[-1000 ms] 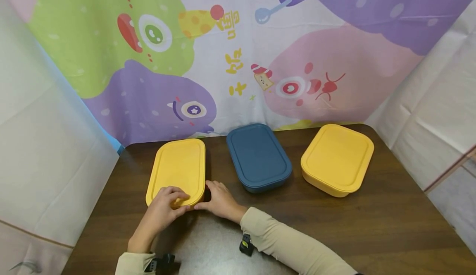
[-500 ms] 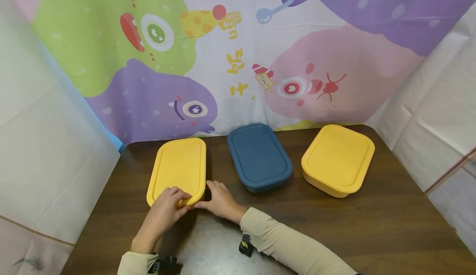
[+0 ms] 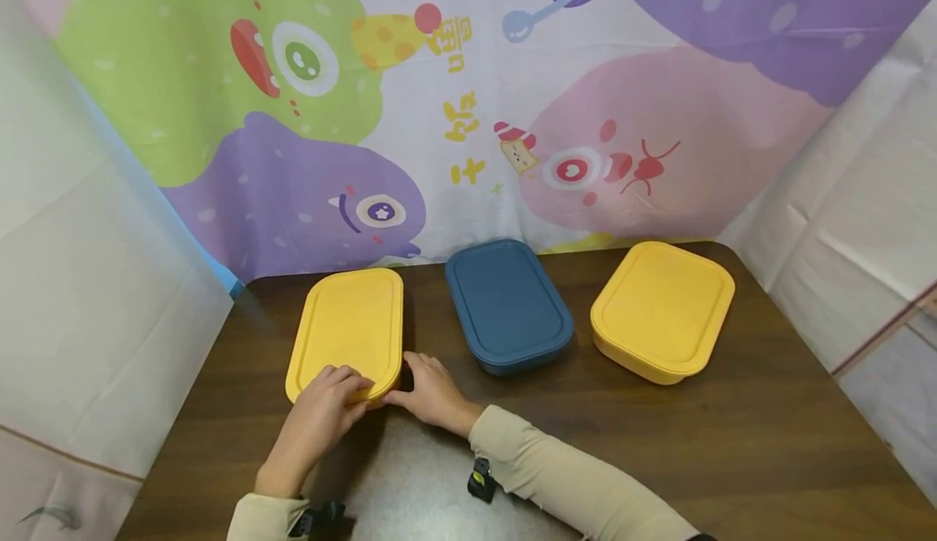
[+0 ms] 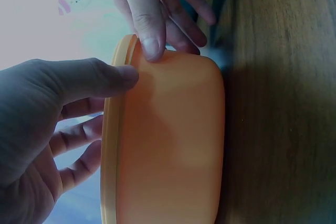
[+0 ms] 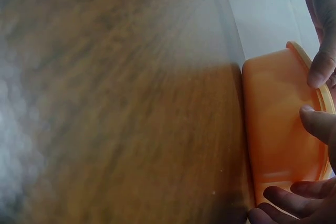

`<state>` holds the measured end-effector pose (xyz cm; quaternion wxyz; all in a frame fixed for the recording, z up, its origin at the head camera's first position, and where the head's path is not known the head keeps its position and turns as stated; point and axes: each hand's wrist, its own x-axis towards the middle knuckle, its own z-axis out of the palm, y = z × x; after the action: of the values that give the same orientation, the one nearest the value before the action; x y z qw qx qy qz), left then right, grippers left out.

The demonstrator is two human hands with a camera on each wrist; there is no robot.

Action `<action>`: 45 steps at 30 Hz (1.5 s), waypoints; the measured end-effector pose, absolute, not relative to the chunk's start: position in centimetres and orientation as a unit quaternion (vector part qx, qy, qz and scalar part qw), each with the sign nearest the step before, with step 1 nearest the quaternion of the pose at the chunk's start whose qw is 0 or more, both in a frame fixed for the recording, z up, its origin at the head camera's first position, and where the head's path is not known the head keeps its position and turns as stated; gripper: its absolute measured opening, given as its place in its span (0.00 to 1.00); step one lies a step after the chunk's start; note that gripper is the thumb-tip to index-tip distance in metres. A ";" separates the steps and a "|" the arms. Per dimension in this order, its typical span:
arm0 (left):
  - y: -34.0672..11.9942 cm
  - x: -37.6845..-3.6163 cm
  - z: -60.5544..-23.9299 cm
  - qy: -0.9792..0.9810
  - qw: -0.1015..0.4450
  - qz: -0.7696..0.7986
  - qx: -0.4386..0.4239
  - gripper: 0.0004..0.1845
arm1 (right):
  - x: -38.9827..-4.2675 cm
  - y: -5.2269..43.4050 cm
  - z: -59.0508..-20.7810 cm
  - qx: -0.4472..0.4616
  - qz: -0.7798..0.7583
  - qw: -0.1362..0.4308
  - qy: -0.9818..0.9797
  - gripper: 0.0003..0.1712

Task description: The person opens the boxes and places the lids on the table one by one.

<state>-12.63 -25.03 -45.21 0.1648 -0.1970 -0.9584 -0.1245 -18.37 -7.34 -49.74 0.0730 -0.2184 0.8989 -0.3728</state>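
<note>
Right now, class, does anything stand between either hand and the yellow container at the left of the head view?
Nothing visible does: the left hand and the right hand both touch that yellow container. The blue container stands apart, to its right.

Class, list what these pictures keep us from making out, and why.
Head view: any contents of the held yellow, rounded rectangular box, hidden by its lid.
Left wrist view: part of that box, cut off by the bottom edge.
Right wrist view: part of the left hand, cut off by the right edge.
</note>
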 end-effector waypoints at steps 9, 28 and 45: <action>-25.2 -12.6 -44.8 -0.960 0.155 -0.143 -0.182 0.13 | -18.4 -7.4 -49.8 -0.214 -0.373 0.078 0.900 0.43; -25.5 -12.7 -45.5 -0.935 0.235 -0.188 -0.187 0.16 | -18.6 -7.3 -49.7 -0.215 -0.403 0.071 0.887 0.42; -25.3 -13.0 -45.5 -0.900 0.310 -0.234 -0.197 0.20 | -19.0 -7.1 -49.6 -0.228 -0.442 0.080 0.864 0.35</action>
<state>-13.01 -25.32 -45.54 0.3103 -0.1969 -0.9001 -0.2339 -19.00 -7.08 -49.59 0.0797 -0.2283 0.8639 -0.4418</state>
